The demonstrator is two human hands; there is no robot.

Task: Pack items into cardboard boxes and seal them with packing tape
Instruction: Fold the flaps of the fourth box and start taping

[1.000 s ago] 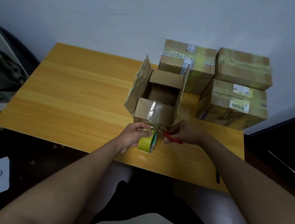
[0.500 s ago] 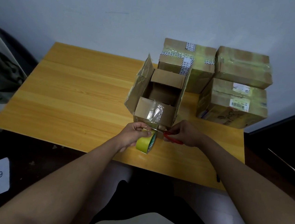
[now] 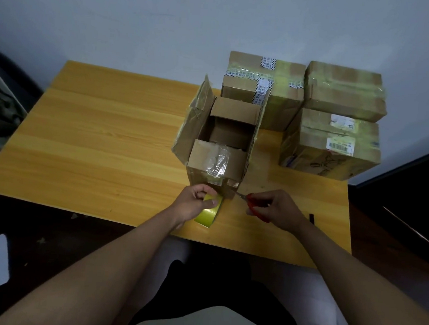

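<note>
While left hand (image 3: pixel 193 204) fingers grip the tape roll (image 3: pixel 208 211), right-hand (image 3: pixel 276 208) fingers around scissors (image 3: pixel 249 201), blades leftward toward open box (image 3: pixel 221 147).

The right hand (image 3: pixel 279 209) with the red-handled scissors (image 3: pixel 255 206) has drawn back a little from the tape roll (image 3: pixel 208 211); a second ago it sat close against the roll, now a gap shows and the blades point at the near corner of the open box (image 3: pixel 218 160). The left hand (image 3: pixel 194 204) has turned the roll slightly, showing more of its yellow side. Whether the tape strip is cut is unclear.
</note>
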